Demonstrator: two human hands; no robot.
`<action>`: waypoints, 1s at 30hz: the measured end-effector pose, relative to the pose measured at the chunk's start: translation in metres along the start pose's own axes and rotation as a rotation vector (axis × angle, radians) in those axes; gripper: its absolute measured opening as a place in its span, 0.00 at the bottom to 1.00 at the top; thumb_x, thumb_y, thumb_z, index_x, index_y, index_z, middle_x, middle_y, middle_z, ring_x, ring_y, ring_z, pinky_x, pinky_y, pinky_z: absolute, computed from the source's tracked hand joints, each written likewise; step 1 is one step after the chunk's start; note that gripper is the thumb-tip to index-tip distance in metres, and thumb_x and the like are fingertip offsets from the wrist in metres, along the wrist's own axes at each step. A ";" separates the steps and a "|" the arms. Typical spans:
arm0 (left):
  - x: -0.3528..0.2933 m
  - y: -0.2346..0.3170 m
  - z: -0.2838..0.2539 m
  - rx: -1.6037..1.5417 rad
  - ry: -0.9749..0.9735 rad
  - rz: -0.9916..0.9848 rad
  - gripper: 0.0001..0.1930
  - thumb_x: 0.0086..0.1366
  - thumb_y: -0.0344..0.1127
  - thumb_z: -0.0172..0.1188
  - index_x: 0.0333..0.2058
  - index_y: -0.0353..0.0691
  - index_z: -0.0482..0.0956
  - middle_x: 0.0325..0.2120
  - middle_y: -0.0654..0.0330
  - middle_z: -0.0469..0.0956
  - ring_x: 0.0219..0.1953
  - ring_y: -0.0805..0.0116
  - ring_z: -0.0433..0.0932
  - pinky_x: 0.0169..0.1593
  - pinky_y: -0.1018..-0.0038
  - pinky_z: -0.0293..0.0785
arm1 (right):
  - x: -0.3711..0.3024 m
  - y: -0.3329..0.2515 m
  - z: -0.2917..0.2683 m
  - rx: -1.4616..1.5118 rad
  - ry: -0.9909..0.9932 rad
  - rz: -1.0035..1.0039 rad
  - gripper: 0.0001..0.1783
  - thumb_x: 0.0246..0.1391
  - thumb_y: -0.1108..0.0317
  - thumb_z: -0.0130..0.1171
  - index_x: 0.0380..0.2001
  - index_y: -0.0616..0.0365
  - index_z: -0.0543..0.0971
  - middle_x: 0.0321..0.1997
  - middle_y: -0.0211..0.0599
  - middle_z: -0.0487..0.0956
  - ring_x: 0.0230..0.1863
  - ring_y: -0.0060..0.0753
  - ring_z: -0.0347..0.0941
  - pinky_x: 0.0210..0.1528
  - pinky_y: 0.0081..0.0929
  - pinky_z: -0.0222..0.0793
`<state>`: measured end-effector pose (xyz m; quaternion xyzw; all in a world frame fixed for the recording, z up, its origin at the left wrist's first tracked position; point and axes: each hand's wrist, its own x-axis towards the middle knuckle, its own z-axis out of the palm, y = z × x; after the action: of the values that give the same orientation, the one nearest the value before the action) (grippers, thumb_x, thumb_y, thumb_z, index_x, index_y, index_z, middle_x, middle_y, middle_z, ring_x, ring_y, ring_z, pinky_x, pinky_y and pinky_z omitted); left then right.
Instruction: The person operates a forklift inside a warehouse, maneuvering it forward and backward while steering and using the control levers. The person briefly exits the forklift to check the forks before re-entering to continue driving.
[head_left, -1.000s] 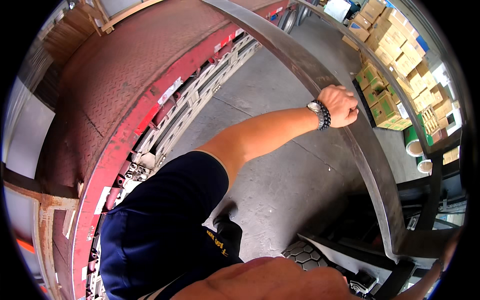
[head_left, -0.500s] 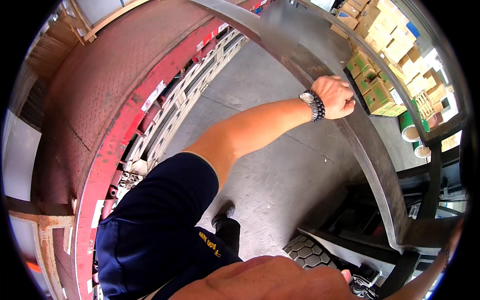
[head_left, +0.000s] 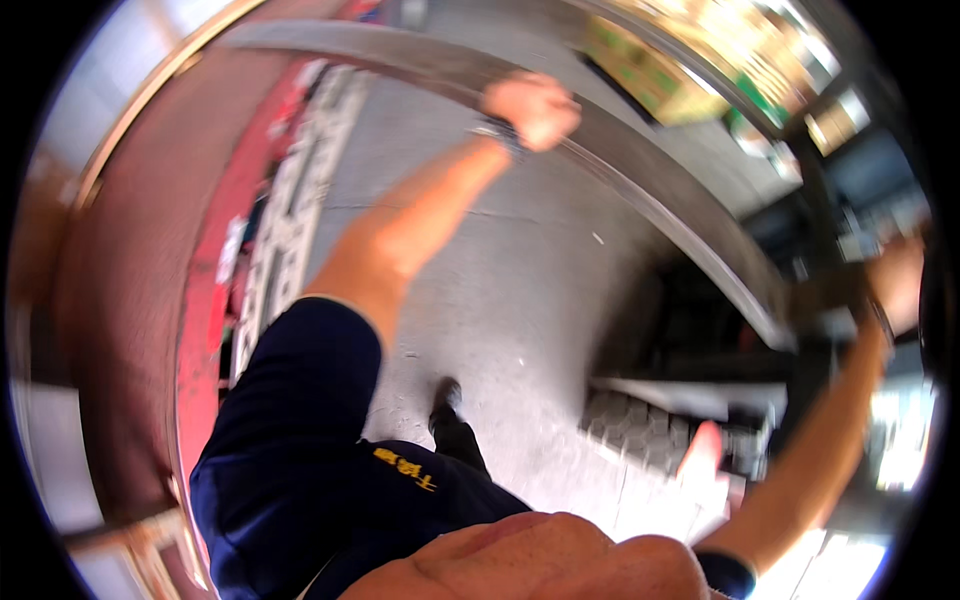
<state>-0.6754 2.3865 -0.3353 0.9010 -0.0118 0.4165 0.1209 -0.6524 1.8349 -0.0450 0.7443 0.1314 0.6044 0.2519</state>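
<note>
A long dark steel forklift fork (head_left: pixel 690 205) runs from the upper left, over the red deck, down to the forklift frame at the right. My left hand (head_left: pixel 535 110), with a watch and dark bracelet on its wrist, is closed on the fork's edge. Motion blur softens its fingers. At the far right my right hand (head_left: pixel 897 280) is beside the dark upright frame (head_left: pixel 825 200) at the fork's heel. Its fingers are smeared and partly lost at the picture's rim, so its hold is unclear.
Along the left stands a red ribbed truck deck (head_left: pixel 140 230) with a pale slatted rail (head_left: pixel 300 190) on its side. Stacked cartons (head_left: pixel 650 65) are at the upper right. A chunky tyre (head_left: pixel 630 425) sits low at the right, by my foot (head_left: pixel 447 395).
The view has swung, so the fork and my left hand sit farther left and higher. My right hand and forearm now show more fully at the right. The fork tip reaches over the red deck.
</note>
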 end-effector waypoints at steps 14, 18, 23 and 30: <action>-0.517 0.338 0.009 -0.752 -0.945 -0.399 0.33 0.90 0.46 0.47 0.20 0.39 0.78 0.17 0.57 0.82 0.24 0.54 0.84 0.40 0.57 0.82 | -0.777 0.008 -0.476 0.764 -1.805 0.962 0.26 0.72 0.46 0.60 0.38 0.59 0.88 0.42 0.59 0.89 0.49 0.68 0.86 0.51 0.60 0.82; -0.641 0.545 -0.030 -0.858 -1.406 -0.455 0.33 0.88 0.51 0.52 0.21 0.38 0.75 0.14 0.60 0.78 0.16 0.65 0.80 0.27 0.63 0.78 | -0.966 0.163 -0.580 0.398 -1.619 1.508 0.26 0.73 0.48 0.59 0.42 0.64 0.90 0.45 0.65 0.88 0.52 0.70 0.87 0.56 0.59 0.82; -0.552 0.807 0.050 -0.911 -1.194 0.111 0.30 0.87 0.53 0.53 0.28 0.34 0.74 0.22 0.39 0.73 0.26 0.33 0.76 0.32 0.50 0.70 | -1.167 0.331 -0.631 0.002 -1.703 1.804 0.31 0.77 0.48 0.56 0.41 0.71 0.89 0.44 0.68 0.89 0.51 0.71 0.88 0.56 0.55 0.83; -0.373 1.264 0.142 -1.182 -0.950 0.182 0.18 0.86 0.39 0.54 0.34 0.36 0.78 0.22 0.51 0.79 0.27 0.53 0.83 0.34 0.57 0.75 | -1.359 0.598 -0.585 0.474 -2.333 0.896 0.21 0.77 0.55 0.56 0.50 0.62 0.88 0.42 0.46 0.92 0.39 0.45 0.91 0.41 0.44 0.86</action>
<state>-0.9668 1.0975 -0.4413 0.7643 -0.3578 -0.0829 0.5301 -1.6023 0.7803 -0.7747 0.8380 -0.3251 -0.4131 -0.1466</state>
